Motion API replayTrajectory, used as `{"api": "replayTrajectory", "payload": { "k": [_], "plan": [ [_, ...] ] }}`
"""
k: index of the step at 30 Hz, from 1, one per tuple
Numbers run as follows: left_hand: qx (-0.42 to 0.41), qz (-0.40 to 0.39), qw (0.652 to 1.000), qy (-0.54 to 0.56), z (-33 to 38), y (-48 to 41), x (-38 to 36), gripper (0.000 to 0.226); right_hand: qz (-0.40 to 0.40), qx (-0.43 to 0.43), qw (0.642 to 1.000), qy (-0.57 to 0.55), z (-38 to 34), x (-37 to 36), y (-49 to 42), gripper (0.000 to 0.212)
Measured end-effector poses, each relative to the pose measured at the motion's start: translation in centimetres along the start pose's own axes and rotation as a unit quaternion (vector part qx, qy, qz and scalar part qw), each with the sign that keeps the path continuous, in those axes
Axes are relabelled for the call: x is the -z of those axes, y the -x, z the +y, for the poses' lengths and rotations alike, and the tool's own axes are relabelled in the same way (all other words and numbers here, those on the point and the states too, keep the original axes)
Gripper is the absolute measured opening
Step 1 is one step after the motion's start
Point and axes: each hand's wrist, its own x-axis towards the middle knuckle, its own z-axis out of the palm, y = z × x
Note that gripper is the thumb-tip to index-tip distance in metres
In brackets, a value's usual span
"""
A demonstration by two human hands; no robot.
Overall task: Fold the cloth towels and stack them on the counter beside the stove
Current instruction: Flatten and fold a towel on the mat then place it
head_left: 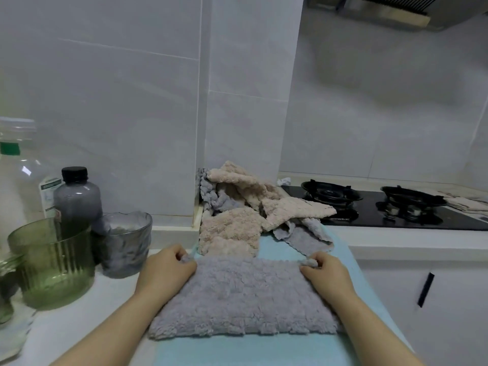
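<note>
Hidden: fingertips of both hands buried in fleece; layer count of grey towel [245, 294] unclear. Clear jar [15, 159] cut off at frame edge, far left of stove [396, 210].

Grey towel lies flat on light-blue cloth [264, 350], left of stove, nearer person. Left hand [163, 273] pinches its far-left corner, right hand [327, 276] its far-right corner, fingers curled round bunched fabric. Forearms run along towel's side edges, knuckles up.

Loose towel pile [250, 207] just left of stove, one beige flap overlapping stove glass.
</note>
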Motion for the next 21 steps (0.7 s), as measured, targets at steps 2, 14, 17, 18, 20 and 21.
{"api": "replayTrajectory", "payload": {
  "k": [2, 14, 17, 18, 20, 21],
  "plan": [
    [-0.002, 0.001, 1.0, 0.012, -0.1, -0.1, -0.1, 0.016, 0.007, 0.009, 0.998, 0.063, 0.0, -0.5, 0.1, 0.009],
    [-0.034, 0.054, 0.992, 0.11, 0.3, 0.1, 0.2, 0.015, 0.026, 0.033, 0.996, -0.073, 0.0, -0.2, 0.6, 0.013],
    [-0.036, 0.059, 0.992, 0.11, 0.2, 0.1, 0.2, 0.016, 0.06, 0.025, 0.98, -0.188, 0.2, 0.4, 1.0, 0.018],
    [-0.04, 0.063, 0.991, 0.113, 0.3, 0.1, 0.3, 0.015, 0.064, 0.022, 0.974, -0.216, 0.2, 0.6, 1.0, 0.019],
    [-0.051, 0.073, 0.988, 0.125, 0.4, 0.3, 0.5, 0.014, 0.062, 0.01, 0.962, -0.266, 0.1, 0.8, 0.9, 0.019],
    [-0.057, 0.078, 0.986, 0.133, 0.5, 0.3, 0.6, 0.014, 0.057, 0.0, 0.956, -0.287, 0.1, 0.9, 0.8, 0.017]
  ]
}}
